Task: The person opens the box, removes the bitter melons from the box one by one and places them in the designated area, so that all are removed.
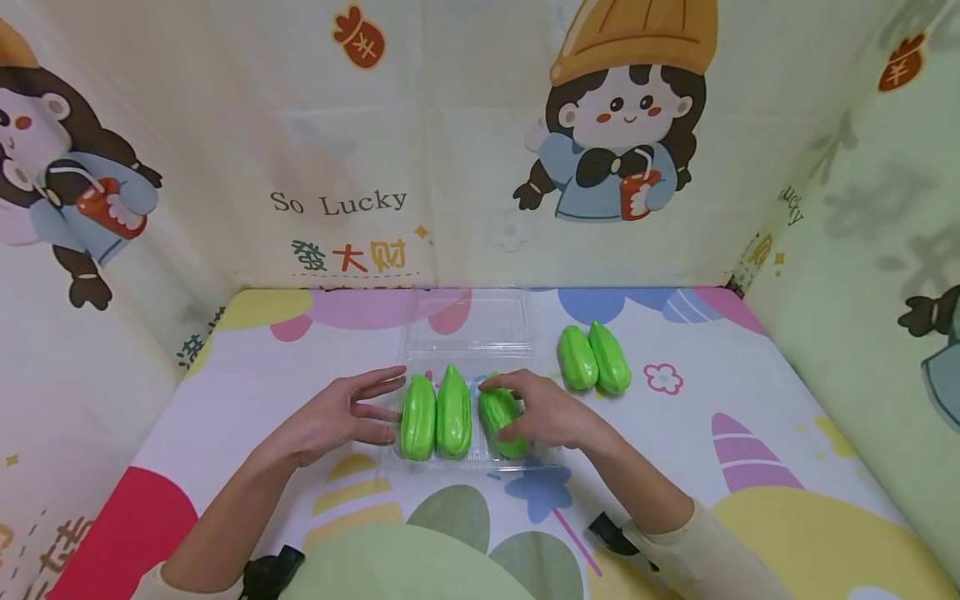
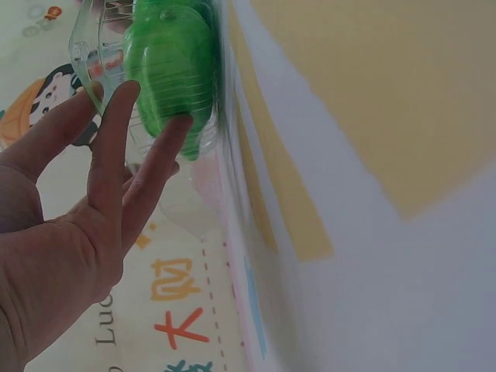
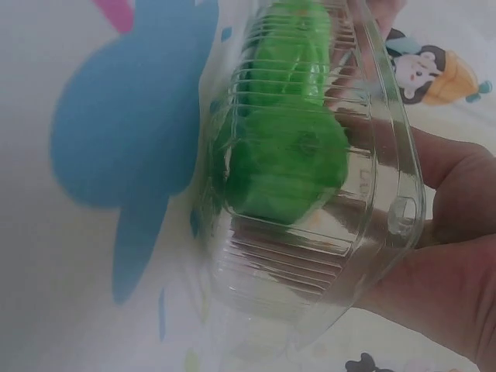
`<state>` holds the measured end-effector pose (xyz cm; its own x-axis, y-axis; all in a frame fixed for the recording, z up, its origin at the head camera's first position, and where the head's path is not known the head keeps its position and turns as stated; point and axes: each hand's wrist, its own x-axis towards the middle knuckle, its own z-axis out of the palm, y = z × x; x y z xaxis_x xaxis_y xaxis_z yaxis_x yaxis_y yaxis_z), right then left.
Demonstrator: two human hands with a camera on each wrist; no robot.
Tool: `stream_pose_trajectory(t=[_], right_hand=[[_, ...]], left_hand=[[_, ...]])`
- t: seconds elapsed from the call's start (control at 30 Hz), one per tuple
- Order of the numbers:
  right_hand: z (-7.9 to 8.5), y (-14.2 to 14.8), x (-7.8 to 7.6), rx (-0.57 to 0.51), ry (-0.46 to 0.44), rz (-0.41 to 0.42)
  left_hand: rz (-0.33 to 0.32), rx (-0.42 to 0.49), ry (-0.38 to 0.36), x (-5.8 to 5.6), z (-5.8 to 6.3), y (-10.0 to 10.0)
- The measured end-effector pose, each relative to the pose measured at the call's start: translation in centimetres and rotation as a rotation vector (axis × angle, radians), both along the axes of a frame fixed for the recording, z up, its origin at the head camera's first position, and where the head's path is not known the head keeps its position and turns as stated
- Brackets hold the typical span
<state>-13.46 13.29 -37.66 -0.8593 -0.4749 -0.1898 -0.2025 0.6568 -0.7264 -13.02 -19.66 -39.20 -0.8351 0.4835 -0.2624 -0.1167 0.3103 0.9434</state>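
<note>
A clear plastic clamshell box (image 1: 472,462) lies open on the table, holding three glossy, ribbed green gourds. Two of them, the left gourd (image 1: 417,419) and the middle gourd (image 1: 453,414), stand side by side lengthwise. My right hand (image 1: 551,410) holds the right gourd (image 1: 498,417) inside the box, slightly slanted, with thumb and fingers on either side of it. At the box's left wall, my left hand (image 1: 341,414) has its fingers spread, and the left wrist view shows the fingertips (image 2: 180,124) against the clear side.
Two more green gourds (image 1: 595,358) lie together behind and right of the box. The raised clear lid (image 1: 468,321) extends toward the back wall. A patterned cloth (image 1: 285,367) covers the table, and printed curtains (image 1: 465,142) enclose it on three sides.
</note>
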Motion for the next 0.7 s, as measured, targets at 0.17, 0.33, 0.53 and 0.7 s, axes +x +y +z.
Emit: stream_pose_trajectory(t=[0.17,0.33,0.53,0.7], right_hand=[[0.07,-0.26,0.22,0.03,0.004,-0.033],[-0.08,-0.49,0.24,0.059,0.031,-0.046],[-0.13,-0.54,0.17,0.071,0.057,-0.048],[-0.08,-0.45,0.18,0.076,0.062,-0.05]], left_hand=[[0.001,-0.002,0.001,0.04,0.0,0.03],[0.005,0.001,-0.005,0.05,-0.01,0.0],[-0.001,0.004,0.0,0.05,-0.02,-0.05],[-0.004,0.0,0.0,0.02,-0.03,-0.05]])
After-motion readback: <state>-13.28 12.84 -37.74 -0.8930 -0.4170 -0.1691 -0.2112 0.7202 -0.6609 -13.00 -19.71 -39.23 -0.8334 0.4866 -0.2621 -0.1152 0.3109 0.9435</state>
